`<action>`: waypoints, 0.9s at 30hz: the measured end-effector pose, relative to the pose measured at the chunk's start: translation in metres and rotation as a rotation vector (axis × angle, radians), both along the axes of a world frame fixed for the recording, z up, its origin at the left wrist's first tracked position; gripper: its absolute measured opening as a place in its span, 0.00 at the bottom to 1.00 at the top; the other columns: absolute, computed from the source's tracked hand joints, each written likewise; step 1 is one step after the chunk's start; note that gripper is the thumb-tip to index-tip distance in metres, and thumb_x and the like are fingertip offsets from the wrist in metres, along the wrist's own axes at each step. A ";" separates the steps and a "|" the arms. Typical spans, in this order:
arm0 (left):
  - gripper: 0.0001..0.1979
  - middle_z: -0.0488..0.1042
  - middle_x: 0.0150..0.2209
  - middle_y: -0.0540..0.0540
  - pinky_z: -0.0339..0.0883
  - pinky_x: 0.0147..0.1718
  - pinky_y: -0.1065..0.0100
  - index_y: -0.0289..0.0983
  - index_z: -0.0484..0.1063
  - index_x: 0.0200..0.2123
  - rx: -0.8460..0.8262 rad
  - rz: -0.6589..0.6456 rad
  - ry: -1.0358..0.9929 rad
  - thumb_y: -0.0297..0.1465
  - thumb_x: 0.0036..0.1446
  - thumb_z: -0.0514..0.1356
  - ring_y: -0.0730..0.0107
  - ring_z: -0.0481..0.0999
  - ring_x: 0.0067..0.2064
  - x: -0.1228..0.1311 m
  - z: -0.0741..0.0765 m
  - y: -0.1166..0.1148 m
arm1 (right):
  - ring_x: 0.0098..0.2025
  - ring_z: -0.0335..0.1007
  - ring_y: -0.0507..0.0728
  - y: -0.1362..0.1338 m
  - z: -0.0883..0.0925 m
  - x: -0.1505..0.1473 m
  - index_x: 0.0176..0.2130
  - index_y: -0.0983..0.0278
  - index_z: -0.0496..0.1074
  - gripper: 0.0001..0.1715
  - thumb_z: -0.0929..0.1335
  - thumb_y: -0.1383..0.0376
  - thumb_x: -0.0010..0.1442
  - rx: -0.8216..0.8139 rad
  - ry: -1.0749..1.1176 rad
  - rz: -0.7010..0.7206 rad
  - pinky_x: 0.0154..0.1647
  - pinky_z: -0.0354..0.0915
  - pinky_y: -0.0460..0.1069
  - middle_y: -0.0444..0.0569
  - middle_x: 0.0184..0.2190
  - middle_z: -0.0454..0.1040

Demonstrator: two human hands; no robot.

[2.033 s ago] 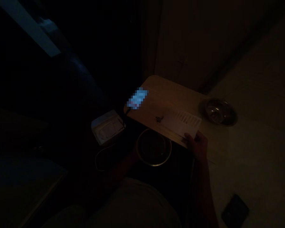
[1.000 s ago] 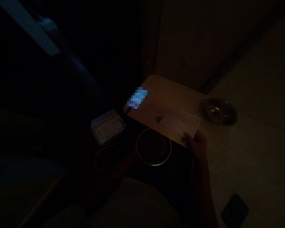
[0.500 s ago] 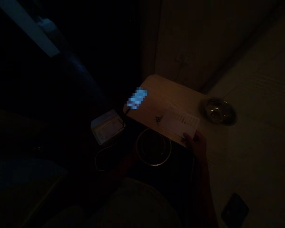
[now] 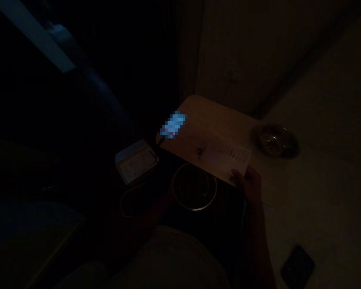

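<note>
The picture is very dark. My right hand (image 4: 250, 180) grips the near right corner of a pale, flat, slotted piece (image 4: 221, 160), thumb on top. That piece lies on a light wooden tabletop (image 4: 210, 114). At its left end is a small heap of dark bits (image 4: 199, 152), close to the table's near edge. Just below that edge is a round bowl (image 4: 195, 200) with a bright rim and a dark inside. My left hand (image 4: 169, 194) is at the bowl's left side, closed against it; its fingers are mostly lost in shadow.
A lit phone (image 4: 173, 124) with a blurred screen lies at the tabletop's left end. An open pale box (image 4: 137, 161) stands left of the bowl, with a thin cord (image 4: 122, 202) below it. On the right are a shiny clear bowl (image 4: 277, 141) and a dark phone-like object (image 4: 297, 266).
The slotted piece and my right hand have hardly shifted. The bowl and my left hand stay in place.
</note>
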State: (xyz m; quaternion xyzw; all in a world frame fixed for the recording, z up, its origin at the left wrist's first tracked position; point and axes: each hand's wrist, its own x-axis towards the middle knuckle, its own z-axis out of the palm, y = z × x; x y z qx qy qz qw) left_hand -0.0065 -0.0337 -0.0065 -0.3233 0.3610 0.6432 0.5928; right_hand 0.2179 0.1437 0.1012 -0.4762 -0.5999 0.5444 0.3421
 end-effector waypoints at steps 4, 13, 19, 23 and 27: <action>0.24 0.74 0.55 0.35 0.74 0.54 0.53 0.32 0.72 0.62 0.001 -0.002 0.010 0.44 0.74 0.57 0.59 0.76 0.54 0.001 0.005 0.000 | 0.25 0.76 0.55 0.000 0.000 0.001 0.39 0.63 0.82 0.24 0.82 0.50 0.50 -0.029 0.013 -0.006 0.25 0.74 0.49 0.47 0.30 0.82; 0.22 0.74 0.55 0.36 0.73 0.55 0.54 0.32 0.72 0.60 -0.020 -0.003 0.007 0.43 0.74 0.57 0.59 0.76 0.54 0.000 0.000 0.001 | 0.30 0.80 0.57 -0.002 0.003 0.000 0.40 0.62 0.82 0.25 0.82 0.49 0.47 -0.046 0.043 0.006 0.30 0.81 0.52 0.49 0.34 0.84; 0.21 0.74 0.55 0.37 0.72 0.57 0.53 0.32 0.73 0.58 -0.014 -0.007 0.000 0.43 0.73 0.58 0.60 0.76 0.54 0.000 0.000 0.001 | 0.31 0.80 0.58 -0.003 0.005 0.001 0.39 0.62 0.82 0.26 0.83 0.49 0.45 -0.080 0.042 0.009 0.31 0.81 0.53 0.49 0.34 0.84; 0.23 0.74 0.57 0.36 0.70 0.59 0.50 0.32 0.73 0.59 -0.003 -0.020 -0.007 0.44 0.73 0.58 0.58 0.75 0.57 0.000 0.004 0.000 | 0.29 0.79 0.58 -0.003 0.006 0.000 0.37 0.62 0.82 0.25 0.82 0.49 0.46 -0.053 0.033 0.001 0.29 0.80 0.53 0.48 0.32 0.84; 0.24 0.74 0.56 0.35 0.72 0.58 0.50 0.32 0.73 0.60 0.009 -0.012 0.007 0.45 0.73 0.57 0.57 0.75 0.57 0.000 0.009 0.000 | 0.28 0.78 0.57 -0.003 0.006 -0.002 0.37 0.62 0.80 0.24 0.81 0.49 0.47 0.000 0.036 -0.072 0.27 0.77 0.51 0.49 0.32 0.83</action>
